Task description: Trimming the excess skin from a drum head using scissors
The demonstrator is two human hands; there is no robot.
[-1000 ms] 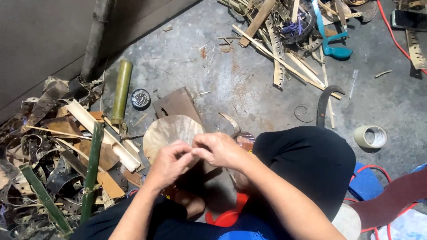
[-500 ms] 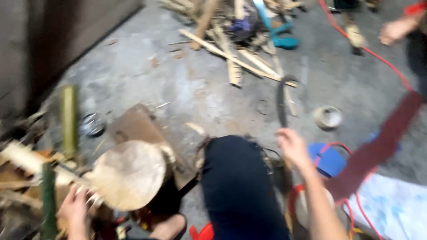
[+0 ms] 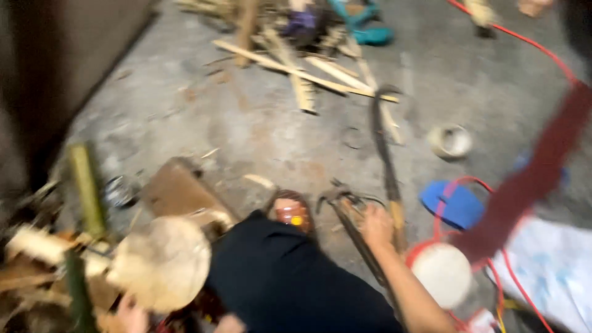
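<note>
Left: round pale wooden block [image 3: 161, 262] on the floor beside green bamboo stalks [image 3: 86, 188]; your left hand [image 3: 131, 311] at its lower edge, grip too blurred to tell. Right: your right hand [image 3: 377, 225] closing on the long curved dark blade with wooden handle [image 3: 387, 166], lying on the grey concrete floor [image 3: 259, 123], not yet lifted.

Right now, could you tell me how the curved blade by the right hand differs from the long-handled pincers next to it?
The curved blade is a single long piece hooked at its far tip; the pincers are two handles meeting at small jaws. The blade reaches farther up the floor; the pincers are shorter. The right hand rests between both. Both are dark and lie flat.
</note>
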